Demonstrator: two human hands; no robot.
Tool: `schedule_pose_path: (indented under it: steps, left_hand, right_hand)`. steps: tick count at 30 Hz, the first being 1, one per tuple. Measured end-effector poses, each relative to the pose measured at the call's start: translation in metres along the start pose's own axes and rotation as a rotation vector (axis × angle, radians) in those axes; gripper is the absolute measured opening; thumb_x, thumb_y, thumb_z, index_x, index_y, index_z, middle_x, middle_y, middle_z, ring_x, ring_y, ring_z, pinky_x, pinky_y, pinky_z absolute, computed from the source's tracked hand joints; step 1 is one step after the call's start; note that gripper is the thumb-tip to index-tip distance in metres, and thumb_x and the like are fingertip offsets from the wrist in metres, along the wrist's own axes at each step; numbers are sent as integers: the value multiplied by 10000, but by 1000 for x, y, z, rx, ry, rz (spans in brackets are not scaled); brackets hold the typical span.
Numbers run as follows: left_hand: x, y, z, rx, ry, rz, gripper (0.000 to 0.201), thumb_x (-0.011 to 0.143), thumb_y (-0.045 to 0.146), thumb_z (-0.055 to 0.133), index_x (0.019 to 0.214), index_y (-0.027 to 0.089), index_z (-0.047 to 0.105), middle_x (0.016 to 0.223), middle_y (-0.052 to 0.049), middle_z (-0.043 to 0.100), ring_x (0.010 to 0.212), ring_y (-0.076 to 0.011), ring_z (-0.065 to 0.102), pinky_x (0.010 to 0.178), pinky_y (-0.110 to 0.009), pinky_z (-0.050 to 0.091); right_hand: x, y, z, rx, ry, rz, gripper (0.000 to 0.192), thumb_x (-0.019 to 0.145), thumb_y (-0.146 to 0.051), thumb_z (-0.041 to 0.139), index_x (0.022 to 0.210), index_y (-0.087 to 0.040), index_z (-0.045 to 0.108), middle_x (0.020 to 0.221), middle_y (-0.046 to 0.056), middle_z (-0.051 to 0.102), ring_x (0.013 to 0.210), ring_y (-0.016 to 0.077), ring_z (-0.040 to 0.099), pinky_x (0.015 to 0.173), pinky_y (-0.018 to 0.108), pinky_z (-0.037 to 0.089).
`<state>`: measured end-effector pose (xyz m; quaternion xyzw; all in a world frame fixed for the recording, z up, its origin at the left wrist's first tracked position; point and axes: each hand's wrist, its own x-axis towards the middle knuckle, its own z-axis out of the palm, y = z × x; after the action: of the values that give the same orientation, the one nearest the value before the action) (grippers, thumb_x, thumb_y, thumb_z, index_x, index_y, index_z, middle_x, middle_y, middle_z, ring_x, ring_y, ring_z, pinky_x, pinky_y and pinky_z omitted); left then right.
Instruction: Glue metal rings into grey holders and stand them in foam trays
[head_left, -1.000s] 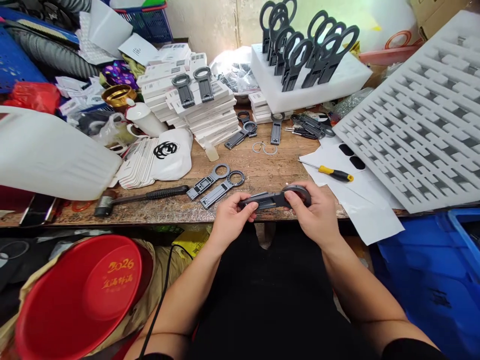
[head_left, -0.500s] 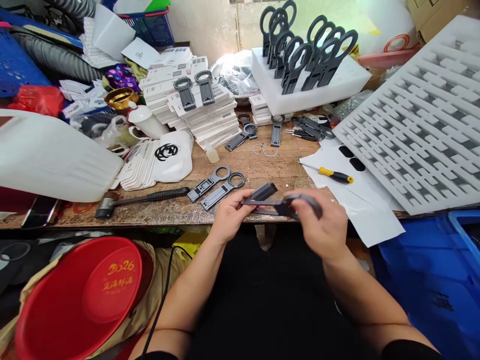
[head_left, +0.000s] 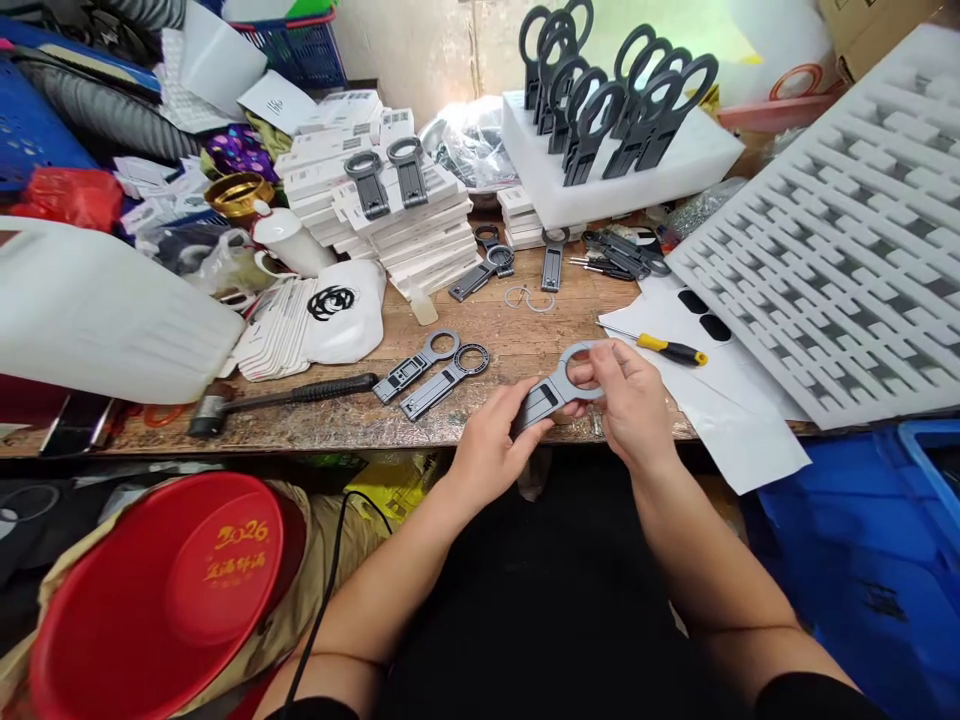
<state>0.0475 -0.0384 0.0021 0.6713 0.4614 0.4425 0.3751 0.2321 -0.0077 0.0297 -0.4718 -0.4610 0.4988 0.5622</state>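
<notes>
Left hand [head_left: 491,445] and right hand [head_left: 634,405], each grip clamped on grey ring-ended stand [head_left: 555,385] (tilted, above bench edge).

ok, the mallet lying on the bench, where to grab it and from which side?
Take the mallet by its black ribbed handle near the free right end, coming from above. It lies flat along the bench edge, head to the left beside the white jug; two grey ring brackets lie just right of the handle tip.

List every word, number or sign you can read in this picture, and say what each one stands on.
"2026" in gold, on the red basin.
Gold characters below it: too small to read.
Print on the white boxes: too blurred to read.
Black swirl sign on the white pouch: no letters.
</notes>
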Motion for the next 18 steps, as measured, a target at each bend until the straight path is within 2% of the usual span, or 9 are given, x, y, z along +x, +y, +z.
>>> schedule_pose_path:
  steps: [2, 3, 5, 7, 8, 10, 13, 15, 18]
  left_hand:
    - [1, 1, 5, -296, -4, -160, 460, 957, 550, 723, 1254, 199, 720, 1021, -79, 733, 826, -185, 669, 729, -293, 551]
    - [2, 2, 6, -478, -28, -258, 478, 958, 597, 706, 1200, 186, 723, 910, -50, 699, 677, -134, 601, 600, -245, 483]
    - [3, 4, 7, -792, -73, -424, 533, 928, 678, 706, 1071, 164, 717, 728, 13, 594, 489, -61, 418, 458, -190, 310]
    - [5, 7, 7, -963, -56, -500, 559, 861, 698, 775, 960, 154, 693, 647, 46, 535, 432, -29, 344, 422, -165, 238]
    - [5, 8, 7, -1003, -26, -513, 557, 827, 683, 816, 925, 152, 684, 631, 51, 534, 420, -22, 338, 412, -157, 229]
    - [6, 10, 8, -1037, 35, -529, 545, 781, 643, 871, 880, 144, 677, 633, 44, 568, 400, -11, 344, 390, -148, 223]
    - [4, 11, 12, -1014, 88, -542, 539, 754, 618, 894, 790, 131, 666, 594, 28, 585, 376, -18, 388, 369, -148, 244]
    - [1, 10, 15, -985, 66, -543, 548, 758, 631, 883, 727, 136, 648, 535, 25, 563, 363, -50, 434, 358, -165, 291]
    - [-2, 9, 18, -974, 13, -532, 532, 761, 638, 874, 749, 145, 674, 552, 0, 610, 387, -109, 521, 371, -217, 403]
  right_hand:
    - [-11, 5, 7, -61, -4, -217, 357, 1001, -568, 675, 1120, -231, 672, 953, 47, 815, 736, 190, 800, 671, 316, 675]
    - [-17, 7, 10, -145, -17, -357, 295, 1028, -459, 672, 1221, -237, 671, 1092, 72, 825, 914, 212, 824, 832, 356, 692]
    - [-28, 11, 16, -382, -70, -648, 373, 1020, -240, 671, 1392, -242, 635, 1315, 107, 781, 1213, 245, 766, 1067, 413, 636]
    - [-35, 12, 20, -588, -123, -859, 519, 989, -101, 641, 1491, -220, 582, 1412, 143, 731, 1333, 264, 702, 1143, 433, 592]
    - [-37, 10, 22, -648, -133, -913, 546, 980, -71, 624, 1507, -200, 564, 1409, 161, 727, 1339, 270, 694, 1142, 439, 589]
    - [-37, 5, 25, -704, -138, -909, 517, 974, -71, 612, 1478, -171, 559, 1363, 181, 734, 1297, 280, 703, 1112, 456, 595]
    - [-31, -6, 25, -716, -188, -789, 343, 939, -135, 654, 1276, -186, 612, 1168, 134, 757, 1097, 268, 729, 968, 435, 629]
    - [-27, -12, 23, -705, -258, -713, 267, 902, -149, 681, 1154, -203, 609, 1043, 85, 739, 981, 239, 715, 870, 385, 625]
    - [-28, -16, 19, -698, -329, -662, 249, 891, -125, 689, 1105, -212, 596, 994, 53, 718, 933, 211, 698, 826, 339, 598]
